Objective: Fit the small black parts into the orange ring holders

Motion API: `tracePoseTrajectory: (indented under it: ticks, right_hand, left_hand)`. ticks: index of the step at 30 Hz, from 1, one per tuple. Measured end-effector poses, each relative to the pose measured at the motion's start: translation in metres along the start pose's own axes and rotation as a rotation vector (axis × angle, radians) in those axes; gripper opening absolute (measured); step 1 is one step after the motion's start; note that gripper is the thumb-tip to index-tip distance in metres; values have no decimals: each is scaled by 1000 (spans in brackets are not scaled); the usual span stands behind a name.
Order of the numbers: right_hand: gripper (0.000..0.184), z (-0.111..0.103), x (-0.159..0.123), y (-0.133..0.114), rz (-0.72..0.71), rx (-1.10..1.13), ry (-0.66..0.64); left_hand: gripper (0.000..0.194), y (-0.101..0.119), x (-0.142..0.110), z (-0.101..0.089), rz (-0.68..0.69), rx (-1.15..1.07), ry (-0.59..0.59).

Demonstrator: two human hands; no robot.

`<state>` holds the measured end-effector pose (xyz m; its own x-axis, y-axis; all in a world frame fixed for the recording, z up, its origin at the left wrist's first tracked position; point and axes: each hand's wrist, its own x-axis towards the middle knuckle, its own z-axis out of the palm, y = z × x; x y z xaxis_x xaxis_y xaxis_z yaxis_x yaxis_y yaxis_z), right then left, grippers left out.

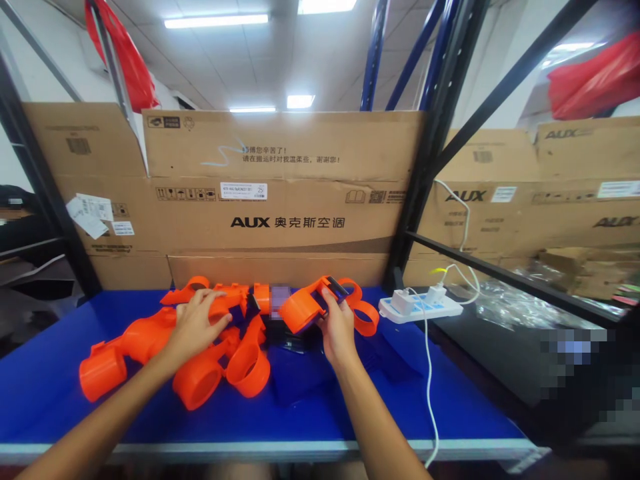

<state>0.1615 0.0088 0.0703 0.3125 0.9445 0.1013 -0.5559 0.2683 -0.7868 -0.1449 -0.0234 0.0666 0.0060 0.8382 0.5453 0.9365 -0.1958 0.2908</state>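
Note:
My right hand (pixel 337 323) is closed around an orange plastic tape dispenser (pixel 303 310), raised a little above the table, its round ring toward the left. A black piece (pixel 336 288) sits at its upper end, near my thumb. On the left, my left hand (pixel 197 323) is over a pile of orange tape dispensers (pixel 150 337), thumb and fingers apart; whether it touches one is unclear. Closer to me lie another orange dispenser (pixel 249 367) and an orange ring-shaped part (pixel 197 381). Behind my right hand are orange loops (pixel 366 319).
The blue tabletop (pixel 320 417) carries dark blue sheets (pixel 305 373) in the middle. At right a white power strip (pixel 420 305) holds plugs, its cable (pixel 430 393) hanging over the front edge. Cardboard (pixel 285 200) stands behind, beside a black post (pixel 425 167). Clear plastic (pixel 510 300) lies further right.

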Motion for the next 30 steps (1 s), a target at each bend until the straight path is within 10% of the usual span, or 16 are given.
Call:
tracePoseTrajectory:
  ticks: [12,21,30]
  right_hand:
    - [54,2,-8,9,42,-68,-36]
    - [59,5,-10,9,61,-107,-63]
    - [53,1,-1,5,-57,-243,-123]
  left_hand:
    - [100,-24,-88,-23,53,180,-128]
    - [70,-87,-84,-21,80,285,-117]
    - [96,-90,-84,-30,220,209,-27]
